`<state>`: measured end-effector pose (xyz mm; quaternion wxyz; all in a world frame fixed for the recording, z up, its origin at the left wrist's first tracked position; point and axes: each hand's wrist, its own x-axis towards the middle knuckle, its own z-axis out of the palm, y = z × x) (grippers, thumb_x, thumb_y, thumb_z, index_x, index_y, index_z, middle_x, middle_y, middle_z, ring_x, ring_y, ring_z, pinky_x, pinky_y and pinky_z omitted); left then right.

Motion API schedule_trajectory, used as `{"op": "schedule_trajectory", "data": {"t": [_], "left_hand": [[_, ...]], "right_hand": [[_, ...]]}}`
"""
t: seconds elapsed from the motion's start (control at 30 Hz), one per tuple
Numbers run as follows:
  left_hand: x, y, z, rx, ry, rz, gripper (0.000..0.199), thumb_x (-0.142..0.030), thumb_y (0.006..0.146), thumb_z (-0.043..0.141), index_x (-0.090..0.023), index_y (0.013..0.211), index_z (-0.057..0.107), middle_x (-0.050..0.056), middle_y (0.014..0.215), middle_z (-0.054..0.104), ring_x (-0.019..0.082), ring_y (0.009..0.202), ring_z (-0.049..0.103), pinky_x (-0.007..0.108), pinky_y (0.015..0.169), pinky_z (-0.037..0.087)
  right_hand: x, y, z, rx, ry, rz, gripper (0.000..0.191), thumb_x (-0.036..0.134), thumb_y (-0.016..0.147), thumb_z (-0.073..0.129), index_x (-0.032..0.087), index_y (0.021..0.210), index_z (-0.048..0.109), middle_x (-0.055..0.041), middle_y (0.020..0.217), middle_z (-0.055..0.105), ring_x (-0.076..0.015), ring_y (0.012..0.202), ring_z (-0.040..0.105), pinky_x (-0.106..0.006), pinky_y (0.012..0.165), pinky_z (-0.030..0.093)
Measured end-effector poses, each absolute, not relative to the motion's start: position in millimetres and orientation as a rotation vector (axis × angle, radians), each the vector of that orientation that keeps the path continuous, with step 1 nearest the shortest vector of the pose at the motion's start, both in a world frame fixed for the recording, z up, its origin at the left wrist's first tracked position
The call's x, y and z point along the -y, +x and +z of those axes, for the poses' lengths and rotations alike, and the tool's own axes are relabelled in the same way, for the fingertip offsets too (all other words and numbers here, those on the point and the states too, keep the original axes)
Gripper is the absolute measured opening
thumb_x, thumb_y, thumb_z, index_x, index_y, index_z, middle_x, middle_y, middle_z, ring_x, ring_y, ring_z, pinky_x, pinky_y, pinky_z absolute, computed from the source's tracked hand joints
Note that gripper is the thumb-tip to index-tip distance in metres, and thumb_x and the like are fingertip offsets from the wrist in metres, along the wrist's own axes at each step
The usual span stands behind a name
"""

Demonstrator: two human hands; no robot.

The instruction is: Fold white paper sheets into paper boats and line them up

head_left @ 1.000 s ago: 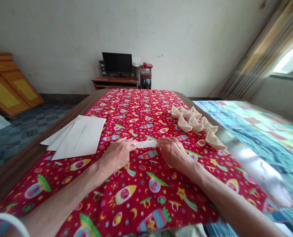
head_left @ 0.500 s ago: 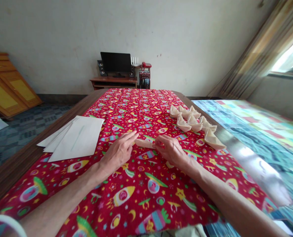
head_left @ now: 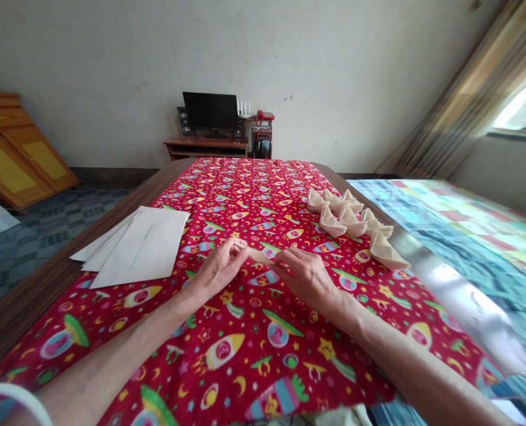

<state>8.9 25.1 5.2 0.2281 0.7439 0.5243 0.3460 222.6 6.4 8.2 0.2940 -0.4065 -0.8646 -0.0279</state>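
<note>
Between my hands, over the red patterned cloth (head_left: 245, 201), is a narrow folded strip of cream paper (head_left: 259, 256). The fingers of my left hand (head_left: 225, 263) pinch its left end. My right hand (head_left: 307, 275) holds the other end, its fingertips bent round the paper. Several folded cream paper shapes with raised points (head_left: 387, 251) are grouped on the right side of the cloth. To the left lies a fanned stack of white paper sheets (head_left: 142, 245).
A brown wooden table edge (head_left: 36, 302) shows beside the cloth. Along the right is a bed with a coloured cover (head_left: 458, 236). A monitor (head_left: 210, 111) on a small desk (head_left: 205, 144) stands by the far wall, and a wooden cabinet (head_left: 23, 154) at the left.
My left hand's fingers, stretched out before, have curled and closed on the strip's left end. The strip now slants more, and the view has shifted slightly.
</note>
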Motion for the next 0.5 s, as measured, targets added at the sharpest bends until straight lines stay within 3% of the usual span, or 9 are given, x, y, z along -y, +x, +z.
{"op": "schedule_trajectory", "data": {"t": [0.13, 0.23, 0.5], "left_hand": [[-23.0, 13.5, 12.3, -1.524, 2.055, 0.898, 0.028, -0.039, 0.085, 0.043, -0.016, 0.083, 0.059, 0.002, 0.074, 0.065, 0.018, 0.070, 0.061, 0.027, 0.067, 0.047], [-20.7, 16.4, 15.2, -1.574, 2.078, 0.881, 0.026, -0.036, 0.085, 0.043, -0.017, 0.083, 0.060, 0.001, 0.070, 0.063, 0.016, 0.065, 0.060, 0.027, 0.067, 0.046], [-19.9, 18.1, 13.7, -1.531, 2.133, 0.909, 0.025, -0.036, 0.086, 0.043, -0.017, 0.084, 0.060, 0.003, 0.075, 0.066, 0.017, 0.068, 0.061, 0.027, 0.069, 0.047]], "right_hand": [[-6.4, 222.6, 8.0, 2.278, -1.116, 0.093, 0.017, 0.032, 0.089, 0.052, 0.018, 0.092, 0.061, -0.0031, 0.081, 0.066, -0.0105, 0.063, 0.058, -0.019, 0.057, 0.037], [-6.2, 222.9, 9.2, 2.280, -1.129, 0.139, 0.017, 0.032, 0.089, 0.053, 0.018, 0.094, 0.062, -0.0042, 0.084, 0.066, -0.0112, 0.065, 0.059, -0.020, 0.058, 0.038], [-11.5, 222.9, 5.7, 2.265, -1.132, 0.174, 0.022, 0.021, 0.089, 0.046, 0.016, 0.076, 0.064, -0.0020, 0.067, 0.060, -0.0087, 0.058, 0.051, -0.019, 0.055, 0.033]]}}
